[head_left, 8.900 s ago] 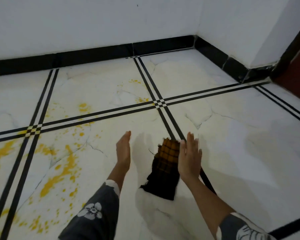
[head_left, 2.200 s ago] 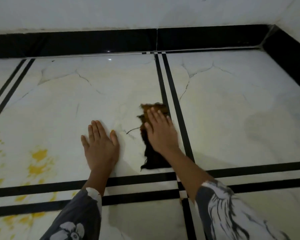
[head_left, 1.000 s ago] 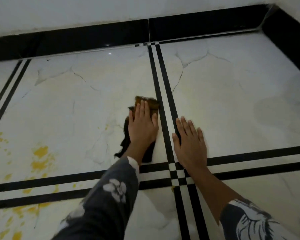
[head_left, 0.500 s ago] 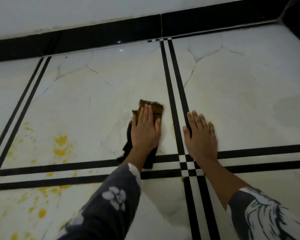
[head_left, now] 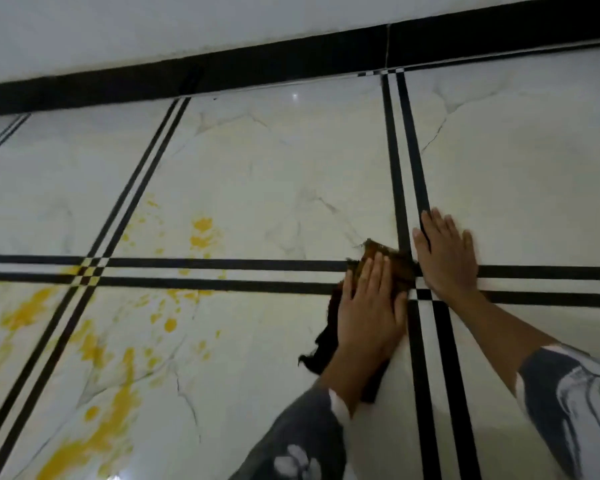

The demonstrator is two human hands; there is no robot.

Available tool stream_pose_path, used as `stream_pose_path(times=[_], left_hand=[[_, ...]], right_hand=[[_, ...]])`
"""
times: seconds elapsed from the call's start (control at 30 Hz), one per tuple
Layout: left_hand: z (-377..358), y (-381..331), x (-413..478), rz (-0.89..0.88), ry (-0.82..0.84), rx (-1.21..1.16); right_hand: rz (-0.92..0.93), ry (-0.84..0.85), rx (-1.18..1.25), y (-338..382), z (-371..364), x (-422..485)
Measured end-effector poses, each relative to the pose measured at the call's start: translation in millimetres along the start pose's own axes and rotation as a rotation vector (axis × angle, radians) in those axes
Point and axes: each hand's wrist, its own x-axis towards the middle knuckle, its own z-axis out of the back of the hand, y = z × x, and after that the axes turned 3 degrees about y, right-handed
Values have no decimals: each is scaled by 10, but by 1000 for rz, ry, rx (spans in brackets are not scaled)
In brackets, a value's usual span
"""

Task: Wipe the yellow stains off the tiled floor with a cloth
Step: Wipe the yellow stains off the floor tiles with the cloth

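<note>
A dark brown checked cloth [head_left: 328,337] lies flat on the white marble-look tiled floor [head_left: 274,188], across the black double grout lines. My left hand [head_left: 369,310] presses flat on the cloth, fingers together, pointing away from me. My right hand [head_left: 445,254] rests palm down on the bare tile just right of the cloth, fingers spread, holding nothing. Yellow stains [head_left: 201,233] dot the tile to the left. Heavier yellow stains [head_left: 94,420] cover the lower left tile and the line crossing [head_left: 90,271].
A black skirting strip [head_left: 257,69] runs along the white wall at the back. Black double lines cross the floor both ways. The tiles right of my hands show only faint smears.
My left hand has drawn the cloth back toward me, from the far tile onto the horizontal black lines. The view has swung left, showing more yellow stains. My right hand stays planted beside the cloth.
</note>
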Motion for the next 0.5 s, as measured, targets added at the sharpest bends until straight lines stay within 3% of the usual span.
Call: stream_pose_path(times=[0.07,0.17,0.23,0.33,0.4,0.5], left_hand=[[84,242,224,40,-1,38],[214,887,36,312,-74,78],[258,1238,-426,484,-156,58],[183,1049,-1196,666,-241,52],[33,692,-1432,547,-217,2],[112,594,-1316,273,-42,1]], right_hand=[[50,-8,-23,33,-29,-209],[107,-20,-24,144,-190,-586],[152,-25,-49,287,-318,-772],[176,4,-22,585,-461,-909],[192,31,33,809,-527,-980],[226,89,91,1084,-614,-1068]])
